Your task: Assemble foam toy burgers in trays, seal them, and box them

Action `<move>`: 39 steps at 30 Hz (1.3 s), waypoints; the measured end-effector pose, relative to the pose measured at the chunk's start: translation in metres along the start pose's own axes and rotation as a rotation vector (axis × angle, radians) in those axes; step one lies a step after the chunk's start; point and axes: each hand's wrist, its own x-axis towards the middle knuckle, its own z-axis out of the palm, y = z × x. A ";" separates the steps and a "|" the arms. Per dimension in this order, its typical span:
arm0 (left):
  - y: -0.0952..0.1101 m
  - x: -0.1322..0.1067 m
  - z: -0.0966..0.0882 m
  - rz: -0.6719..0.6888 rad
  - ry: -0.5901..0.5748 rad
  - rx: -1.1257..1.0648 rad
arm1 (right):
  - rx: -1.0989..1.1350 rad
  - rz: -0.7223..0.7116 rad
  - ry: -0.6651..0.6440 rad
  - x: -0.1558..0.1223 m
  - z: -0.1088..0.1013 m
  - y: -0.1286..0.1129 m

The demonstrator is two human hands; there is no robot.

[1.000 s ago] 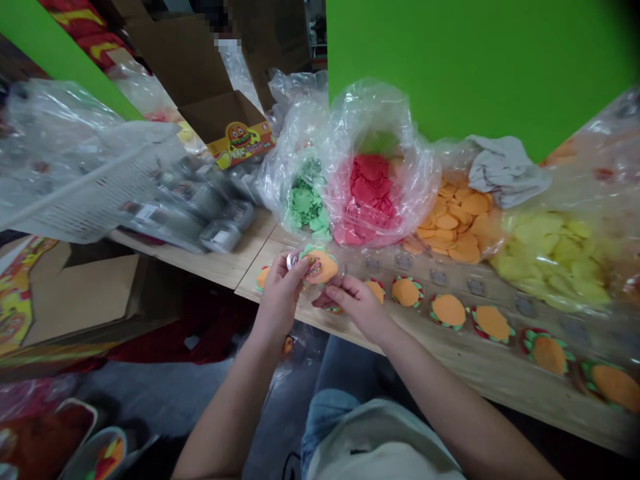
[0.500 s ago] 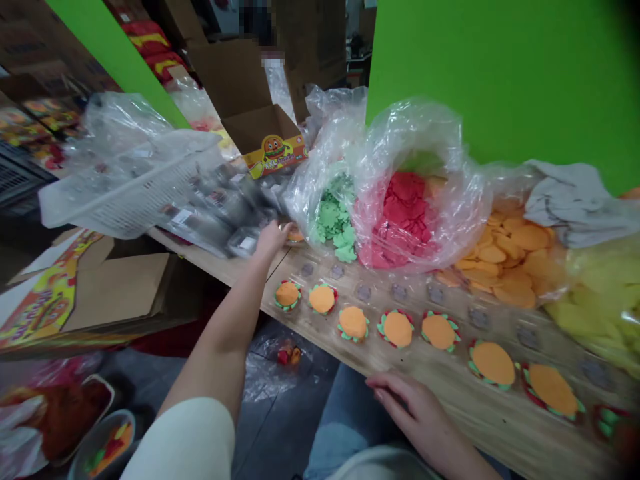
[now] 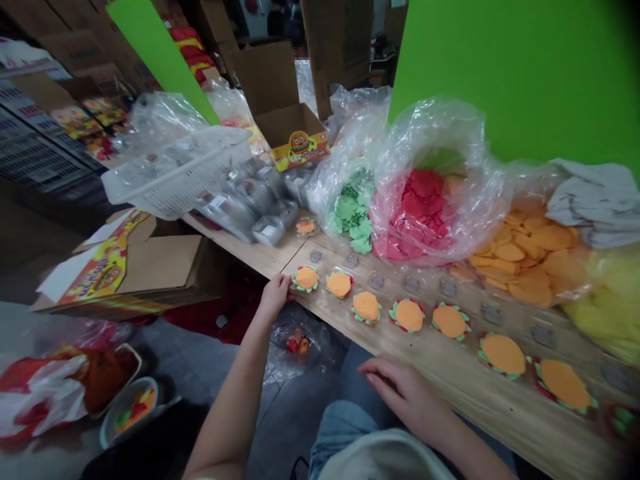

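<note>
**Bench, felt burger row**

Wooden table point(image 3: 450, 393) carries clear bags of cut felt: red pieces point(image 3: 417, 213), green pieces point(image 3: 353, 212). Row of felt burgers runs along the front edge. My hands are well apart. Right hand point(image 3: 400, 393) rests flat on the table edge, holding nothing. Left hand point(image 3: 275, 295) fingertips touch the leftmost burger point(image 3: 306, 278)

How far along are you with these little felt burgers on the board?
A row of stacked burgers already lies along the wooden board. The left hand is at the leftmost burger; the right hand rests on the board's edge. The bags of green, red and orange pieces remain well filled.
</note>
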 end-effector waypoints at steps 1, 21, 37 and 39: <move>0.003 -0.003 -0.002 -0.005 -0.007 -0.035 | 0.021 -0.017 0.002 0.005 0.000 -0.003; 0.042 -0.138 0.041 -0.450 -0.808 -0.326 | -0.003 -0.561 0.227 0.012 -0.036 -0.011; 0.053 -0.182 0.092 -0.023 -0.789 -0.183 | 0.263 -0.023 0.269 -0.027 -0.064 0.013; 0.053 -0.183 0.094 -0.021 -0.780 -0.189 | 0.278 -0.056 0.243 -0.028 -0.070 0.012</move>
